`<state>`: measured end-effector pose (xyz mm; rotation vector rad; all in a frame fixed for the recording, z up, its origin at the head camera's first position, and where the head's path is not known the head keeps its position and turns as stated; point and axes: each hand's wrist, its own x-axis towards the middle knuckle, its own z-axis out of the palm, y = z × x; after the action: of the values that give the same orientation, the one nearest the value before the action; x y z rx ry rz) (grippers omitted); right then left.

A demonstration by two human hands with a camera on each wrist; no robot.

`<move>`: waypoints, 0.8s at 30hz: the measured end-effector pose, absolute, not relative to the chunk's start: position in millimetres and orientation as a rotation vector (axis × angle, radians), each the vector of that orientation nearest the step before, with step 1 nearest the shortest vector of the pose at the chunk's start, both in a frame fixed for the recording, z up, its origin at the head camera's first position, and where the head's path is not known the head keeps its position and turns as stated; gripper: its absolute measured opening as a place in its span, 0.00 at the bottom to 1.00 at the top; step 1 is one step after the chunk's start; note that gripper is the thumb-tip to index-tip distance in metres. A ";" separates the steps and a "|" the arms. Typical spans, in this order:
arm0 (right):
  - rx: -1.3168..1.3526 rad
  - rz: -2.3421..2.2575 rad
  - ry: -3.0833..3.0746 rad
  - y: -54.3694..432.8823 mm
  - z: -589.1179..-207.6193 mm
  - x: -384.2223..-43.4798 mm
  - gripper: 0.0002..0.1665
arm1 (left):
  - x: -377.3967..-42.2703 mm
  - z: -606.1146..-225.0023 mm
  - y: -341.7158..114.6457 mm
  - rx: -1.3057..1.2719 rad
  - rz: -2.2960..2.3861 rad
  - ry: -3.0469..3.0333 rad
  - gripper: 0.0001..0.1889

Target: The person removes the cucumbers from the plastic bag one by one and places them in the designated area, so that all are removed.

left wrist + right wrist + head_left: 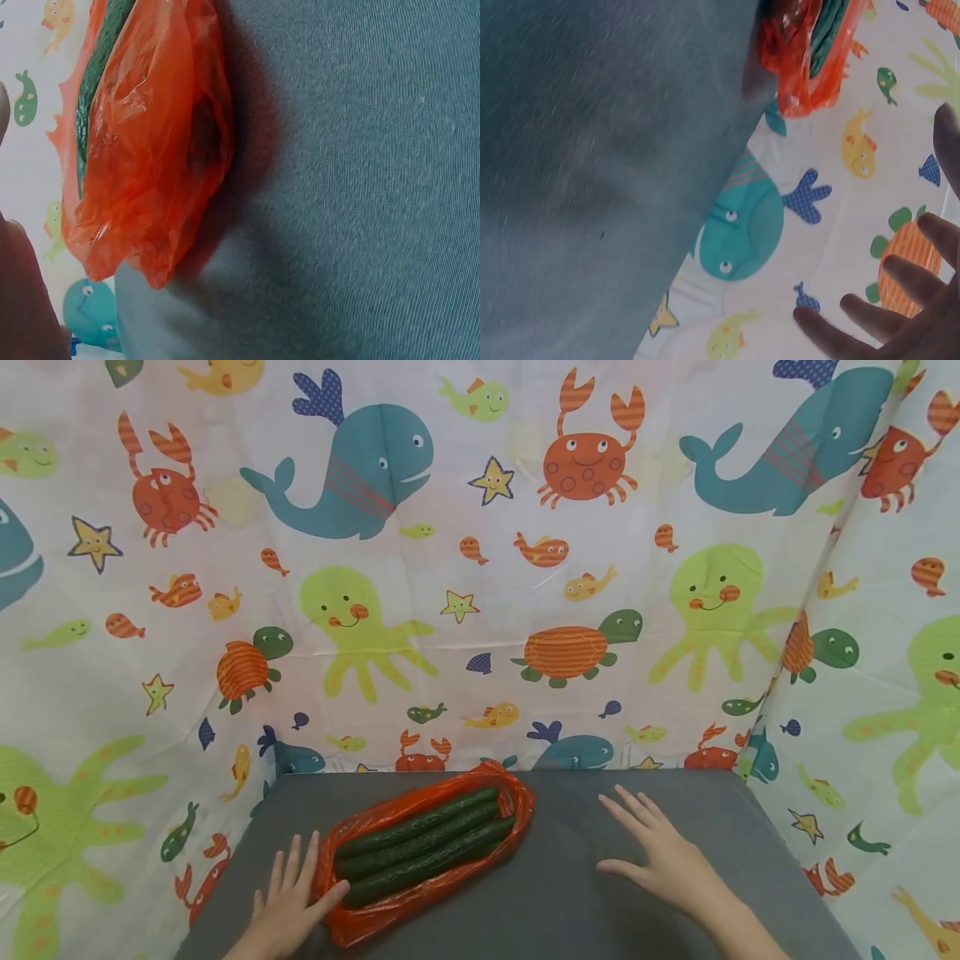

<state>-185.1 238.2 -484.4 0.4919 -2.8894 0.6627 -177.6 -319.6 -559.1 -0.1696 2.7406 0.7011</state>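
Three dark green cucumbers (423, 839) lie side by side in a red plastic bag (390, 906), its mouth spread around them. The bag sits slantwise on the grey table, left of the middle. My left hand (285, 893) is at the bag's near left end, fingers spread, its thumb overlapping the bag's edge in the head view. To the right, apart from the bag, my right hand (667, 860) hovers with fingers spread and nothing in it. In the left wrist view the crumpled end of the bag (150, 150) shows, with part of one cucumber (94, 90).
A grey cloth-covered table (570, 893) extends under both hands. White curtains printed with sea animals (465, 610) stand along its back and both sides.
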 end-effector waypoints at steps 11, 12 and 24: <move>0.658 0.973 -2.478 203.0 -498.5 -203.1 0.53 | -186.2 -560.7 -311.3 -0.093 1.130 2.628 0.51; 0.657 1.012 -2.473 199.1 -498.7 -204.7 0.53 | -186.4 -562.6 -312.4 -0.079 1.149 2.632 0.52; 0.697 1.300 -2.474 143.3 -511.9 -218.2 0.48 | -184.6 -570.1 -315.2 -0.111 1.335 2.523 0.63</move>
<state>-218.2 143.3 -511.9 0.6972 -2.4739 1.3001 -184.6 -315.2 -570.1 -0.1108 2.5228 1.3353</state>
